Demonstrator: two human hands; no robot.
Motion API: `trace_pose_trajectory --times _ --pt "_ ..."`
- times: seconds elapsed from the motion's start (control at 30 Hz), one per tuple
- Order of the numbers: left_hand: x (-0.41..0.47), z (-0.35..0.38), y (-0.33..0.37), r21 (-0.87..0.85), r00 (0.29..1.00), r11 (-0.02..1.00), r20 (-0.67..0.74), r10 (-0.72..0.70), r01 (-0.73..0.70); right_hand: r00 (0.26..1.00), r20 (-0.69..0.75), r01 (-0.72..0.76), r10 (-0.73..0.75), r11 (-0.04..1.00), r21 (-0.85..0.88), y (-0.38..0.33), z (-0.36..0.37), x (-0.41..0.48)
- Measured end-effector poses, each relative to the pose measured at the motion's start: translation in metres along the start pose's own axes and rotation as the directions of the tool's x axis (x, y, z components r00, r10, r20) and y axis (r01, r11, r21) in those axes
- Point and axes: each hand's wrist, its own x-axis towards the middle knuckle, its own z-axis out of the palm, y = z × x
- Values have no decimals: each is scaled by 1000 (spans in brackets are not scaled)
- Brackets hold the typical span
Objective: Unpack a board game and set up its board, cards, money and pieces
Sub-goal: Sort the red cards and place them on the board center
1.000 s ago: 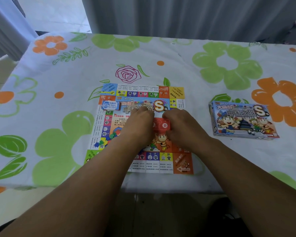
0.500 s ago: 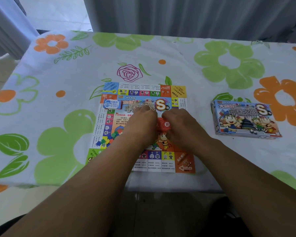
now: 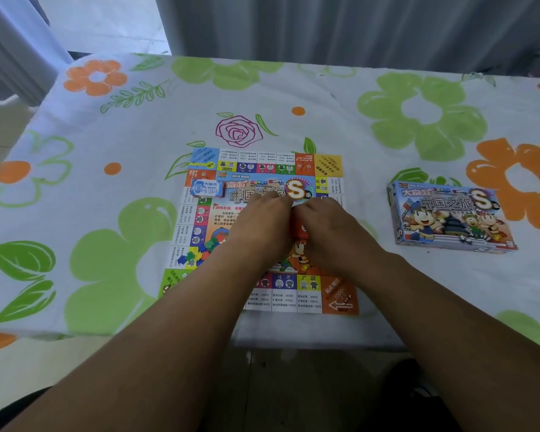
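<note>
- At the middle of the game board [image 3: 262, 182], a small red stack of cards [image 3: 299, 229] shows in the gap between the two hands.
- The left hand [image 3: 259, 226] is curled knuckles-up against the stack's left side; its fingers are bent in, and whether they grip the cards cannot be told from above.
- The right hand [image 3: 328, 229] is curled the same way on the stack's right side, close against the left hand, its grip likewise hidden.
- The board lies flat and unfolded on the worktop [image 3: 106, 213], near the front edge, with its orange arrow corner towards the person.
- A blue bundle of play money [image 3: 207, 188] rests on the board's far-left part, apart from the hands.
- A cluster of small coloured pieces [image 3: 200, 252] sits on the board's left side, just left of the left forearm.
- The game box [image 3: 449, 218] lies closed, lid picture upward, on the worktop well to the right of the board.
- A flowered cloth in green and orange covers the worktop, and grey curtains [image 3: 325, 26] hang behind it.
</note>
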Motion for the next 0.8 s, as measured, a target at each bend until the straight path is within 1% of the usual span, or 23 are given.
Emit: trace_pose_trajectory --times 0.1,0.23,0.37,0.5,0.57,0.67,0.73,0.8 --pt "0 0 0 -34 1000 999 -3 -23 23 1000 -17 -3 3 1000 -13 0 1 -1" --pt "2 3 -3 -26 1000 999 6 -23 23 999 -43 -3 2 1000 -8 1 1 -1" --pt "3 3 -3 -38 999 999 6 -33 33 999 -37 -12 12 1000 8 0 1 -2" --pt "2 2 -4 -112 999 993 15 -46 47 1000 -6 -25 26 999 30 2 -8 -1" --pt "3 -3 -5 -175 996 981 22 -85 88 997 -22 -77 79 995 66 5 -19 1" --pt "2 -20 -10 -285 981 940 -6 -195 185 976 -56 -196 209 963 185 11 -41 5" --pt "2 -32 -19 -343 962 911 -64 -266 230 958 -62 -256 280 934 250 12 -54 6" --pt "1 -39 -34 -370 930 888 -135 -341 272 946 -78 -280 314 915 291 9 -61 7"
